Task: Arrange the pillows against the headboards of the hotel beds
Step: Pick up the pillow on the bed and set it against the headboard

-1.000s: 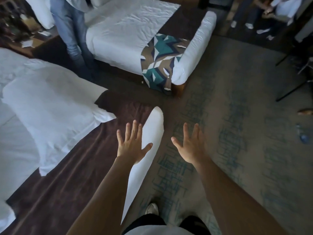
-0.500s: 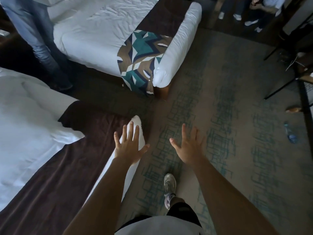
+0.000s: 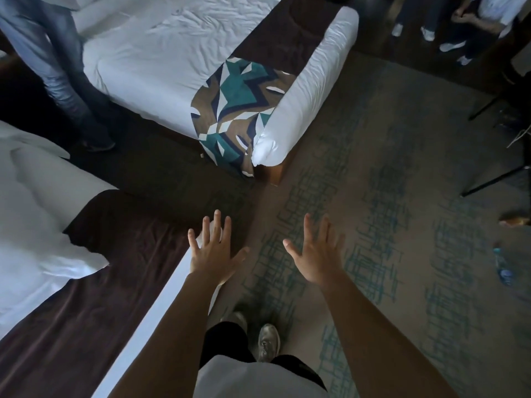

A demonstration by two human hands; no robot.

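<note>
Head view is showing 1 white pillow [image 3: 43, 225] lying on the near bed [image 3: 158, 311], well to the left of the left hand [image 3: 214, 254] and overlapping that bed's brown runner [image 3: 120, 282]. Both hands are hovering out in front with fingers spread, holding nothing. The right hand [image 3: 316, 254] is hanging over the carpet [image 3: 388, 182], apart from the left, which is hanging over the near bed's corner. No headboard is showing. By my judgement the step in hand is the approach, with no pillow gripped yet. The next move is calling for a turn left to grip that pillow and carry it up the bed. Beyond the hands, the far bed [image 3: 161, 67] is wearing a patterned runner [image 3: 235, 110], with a person in jeans [image 3: 63, 81] standing left of it.
</note>
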